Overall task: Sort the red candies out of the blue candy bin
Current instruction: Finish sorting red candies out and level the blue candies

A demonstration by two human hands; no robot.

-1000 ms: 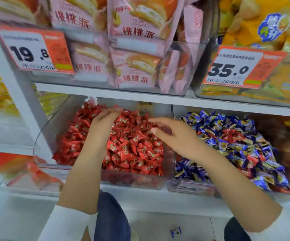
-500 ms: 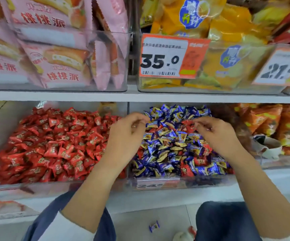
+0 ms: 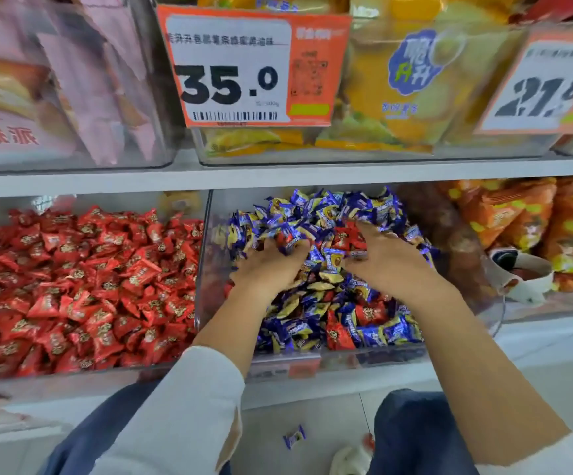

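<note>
On the lower shelf (image 3: 278,176), the red bin (image 3: 82,375) sits just left of the blue bin (image 3: 340,354), so strays need only a short carry. Red candies (image 3: 338,332) lie scattered among the blue candies (image 3: 326,207). The left hand (image 3: 268,269) and right hand (image 3: 386,260) dig into the heap, fingers (image 3: 369,231) curled and buried; whether they hold anything, I cannot tell.

Shiny red candies (image 3: 369,315) lie scattered among blue wrappers in the clear blue candy bin (image 3: 206,269).
</note>
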